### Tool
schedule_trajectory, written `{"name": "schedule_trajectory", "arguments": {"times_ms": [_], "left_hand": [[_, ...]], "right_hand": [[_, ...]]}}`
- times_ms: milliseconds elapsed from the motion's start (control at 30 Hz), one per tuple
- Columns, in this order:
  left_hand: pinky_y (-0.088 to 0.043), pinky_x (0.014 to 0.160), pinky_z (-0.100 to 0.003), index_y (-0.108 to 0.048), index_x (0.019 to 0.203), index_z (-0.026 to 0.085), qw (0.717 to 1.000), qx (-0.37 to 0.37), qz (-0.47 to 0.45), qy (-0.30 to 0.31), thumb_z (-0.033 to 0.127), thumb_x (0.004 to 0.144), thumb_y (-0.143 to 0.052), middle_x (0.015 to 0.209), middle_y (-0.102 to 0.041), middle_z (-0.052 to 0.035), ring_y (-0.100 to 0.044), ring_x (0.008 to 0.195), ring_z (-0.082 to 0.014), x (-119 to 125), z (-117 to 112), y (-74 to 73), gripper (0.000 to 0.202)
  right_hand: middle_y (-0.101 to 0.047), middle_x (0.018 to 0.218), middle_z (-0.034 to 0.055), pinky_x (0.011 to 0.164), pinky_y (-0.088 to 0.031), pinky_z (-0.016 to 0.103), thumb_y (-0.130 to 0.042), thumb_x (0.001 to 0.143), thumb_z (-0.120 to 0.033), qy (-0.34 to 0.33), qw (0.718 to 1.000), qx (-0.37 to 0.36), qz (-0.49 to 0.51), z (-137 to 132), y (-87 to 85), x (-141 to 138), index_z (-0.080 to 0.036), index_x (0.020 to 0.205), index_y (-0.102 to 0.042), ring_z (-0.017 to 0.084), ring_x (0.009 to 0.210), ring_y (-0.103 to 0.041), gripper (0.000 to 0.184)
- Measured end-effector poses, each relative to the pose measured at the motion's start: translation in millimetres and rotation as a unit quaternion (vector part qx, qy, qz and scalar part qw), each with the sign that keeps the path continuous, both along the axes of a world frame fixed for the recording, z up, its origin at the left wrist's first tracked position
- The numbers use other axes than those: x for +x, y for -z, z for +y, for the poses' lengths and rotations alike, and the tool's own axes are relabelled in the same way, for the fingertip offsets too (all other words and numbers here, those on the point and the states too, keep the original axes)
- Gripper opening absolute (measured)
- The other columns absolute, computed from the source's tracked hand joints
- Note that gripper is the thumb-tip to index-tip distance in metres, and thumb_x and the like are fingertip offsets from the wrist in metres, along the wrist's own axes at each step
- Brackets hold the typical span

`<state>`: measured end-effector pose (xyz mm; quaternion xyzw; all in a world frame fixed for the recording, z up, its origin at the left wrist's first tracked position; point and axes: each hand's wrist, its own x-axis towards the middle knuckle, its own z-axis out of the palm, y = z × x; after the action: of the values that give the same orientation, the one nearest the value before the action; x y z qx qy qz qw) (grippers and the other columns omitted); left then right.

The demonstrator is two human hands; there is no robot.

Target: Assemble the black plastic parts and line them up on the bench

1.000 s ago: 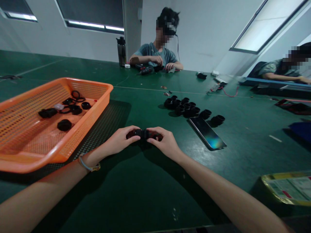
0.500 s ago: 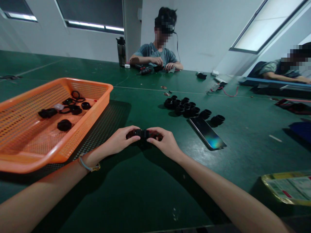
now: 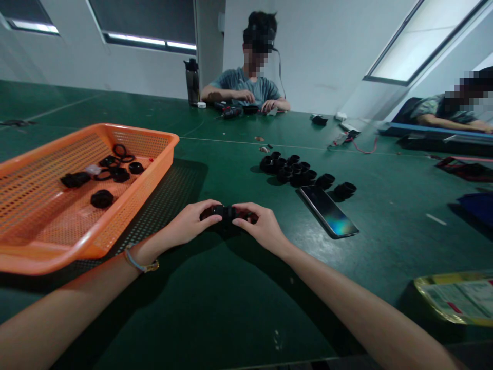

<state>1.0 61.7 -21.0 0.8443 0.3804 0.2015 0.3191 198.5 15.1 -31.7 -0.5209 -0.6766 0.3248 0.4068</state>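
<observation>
Between my two hands is a small black ribbed fitting point(image 3: 224, 211), held level just above the green table point(image 3: 246, 298). My left hand point(image 3: 196, 220) is closed on its left end, thumb in front and fingers behind. Its right end is pinched by my right hand point(image 3: 259, 222) in the same way. Fingers cover both ends, so the full shape of the part is hidden. Beyond my right hand, several black pipe-like fittings point(image 3: 295, 169) stand grouped on the table. A phone point(image 3: 328, 211) lies face up beside them.
An orange perforated basket point(image 3: 142, 205) at left holds black rings and caps point(image 3: 102, 198). A yellow-edged packet point(image 3: 456, 298) lies at the near right. Across the table a person point(image 3: 250, 85) sits by a power drill point(image 3: 232, 111) and a dark bottle point(image 3: 192, 82). Another person point(image 3: 435, 113) sits far right.
Both my hands and the black fitting stay almost where they were. The person across the table has shifted slightly left, and one of their hands has moved a little.
</observation>
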Motion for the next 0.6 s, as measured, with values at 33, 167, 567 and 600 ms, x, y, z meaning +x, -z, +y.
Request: {"name": "schedule_trajectory", "arguments": {"times_ms": [33,167,567,600], "left_hand": [[-0.046,0.075,-0.034,-0.057,0.105,0.015,1.0,-0.001,0.0,-0.001,0.039,0.081,-0.044,0.098,-0.067,-0.0081,-0.06,0.088,-0.0239,0.0,0.2,0.5,0.036],[-0.046,0.075,-0.034,-0.057,0.106,0.014,1.0,-0.002,0.001,-0.002,0.039,0.082,-0.043,0.098,-0.067,-0.0084,-0.06,0.088,-0.0242,-0.1,0.4,1.5,0.038],[-0.046,0.078,-0.034,-0.057,0.106,0.015,1.0,0.003,0.006,-0.005,0.039,0.082,-0.044,0.099,-0.067,-0.0075,-0.061,0.091,-0.0244,-0.5,0.3,1.6,0.036],[-0.046,0.078,-0.034,-0.057,0.106,0.015,1.0,0.003,0.005,-0.004,0.039,0.082,-0.044,0.1,-0.067,-0.0078,-0.061,0.091,-0.0244,-0.4,0.1,1.3,0.036]], "right_hand": [[-0.069,0.088,0.0036,0.06,-0.044,0.025,-0.066,0.072,-0.016,-0.002,1.0,-0.001,0.001,-0.2,-0.1,0.2,-0.018,0.099,-0.067,0.012,0.068,-0.058,0.028],[-0.068,0.087,0.0026,0.058,-0.043,0.024,-0.068,0.069,-0.015,-0.008,1.0,0.01,0.001,-0.2,1.2,1.7,-0.02,0.101,-0.068,0.012,0.068,-0.058,0.032],[-0.069,0.088,0.0024,0.058,-0.045,0.024,-0.067,0.068,-0.012,0.007,1.0,0.006,0.01,0.1,1.6,0.0,-0.02,0.099,-0.067,0.012,0.069,-0.06,0.032],[-0.069,0.088,0.0024,0.058,-0.045,0.024,-0.067,0.068,-0.012,0.008,1.0,0.002,0.012,0.0,1.1,-0.3,-0.02,0.099,-0.067,0.012,0.07,-0.06,0.032]]}}
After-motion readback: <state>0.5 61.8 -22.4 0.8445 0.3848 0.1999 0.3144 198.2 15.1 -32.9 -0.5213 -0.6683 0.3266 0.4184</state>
